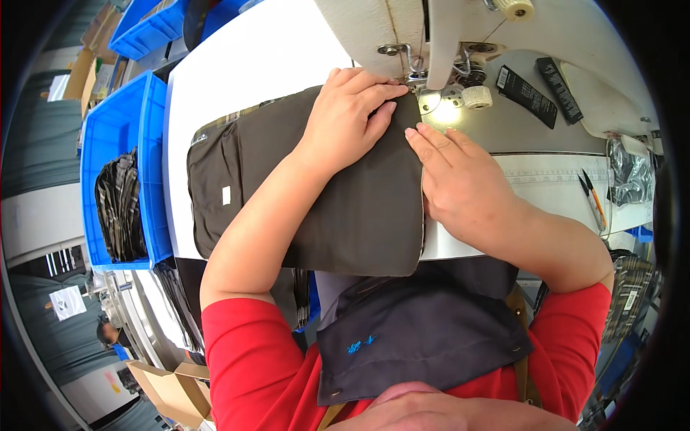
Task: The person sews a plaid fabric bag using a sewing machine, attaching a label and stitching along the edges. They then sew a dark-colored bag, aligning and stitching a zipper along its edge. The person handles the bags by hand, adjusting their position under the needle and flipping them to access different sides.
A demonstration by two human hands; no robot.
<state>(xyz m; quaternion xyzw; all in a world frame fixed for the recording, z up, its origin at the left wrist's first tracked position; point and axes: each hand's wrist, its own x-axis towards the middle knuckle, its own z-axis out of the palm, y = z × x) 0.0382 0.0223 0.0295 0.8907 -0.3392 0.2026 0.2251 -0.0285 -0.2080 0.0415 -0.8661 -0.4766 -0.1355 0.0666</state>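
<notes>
A dark brown fabric piece with rounded corners and a small white label lies across the white table, its far end at the sewing machine's presser foot. Along its far and left edges a strip of plaid shows. My left hand rests on top of it beside the foot, fingers stretched and thumb apart. At the right edge of the fabric, my right hand has its fingertips together over the border; its thumb is hidden, apparently beneath. A lamp lights the metal plate just right of the foot.
Left of the table, a blue bin holds folded plaid pieces. Two black printed tags lie under the machine arm. A ruler strip, pens and a clear plastic bag are at the right.
</notes>
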